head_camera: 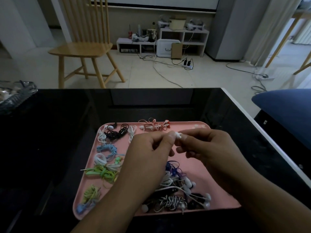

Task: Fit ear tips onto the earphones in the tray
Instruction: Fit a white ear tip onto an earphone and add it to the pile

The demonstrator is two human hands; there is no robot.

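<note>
Left hand (148, 148): pinching white earbud (178, 135)
Right hand (207, 147): pinching same earbud
Ear tip: indistinguishable
Tray (193, 163): partly hidden

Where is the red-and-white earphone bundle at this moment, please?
In the head view, the red-and-white earphone bundle lies at the pink tray's far edge, just beyond both hands and right of the black bundle.

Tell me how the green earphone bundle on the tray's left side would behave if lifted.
The green earphone bundle is probably floppy: thin cable, loosely coiled. Loose loops and its plug stick out, so it may unravel or snag neighbours on the pink tray. Likely very light.
</note>
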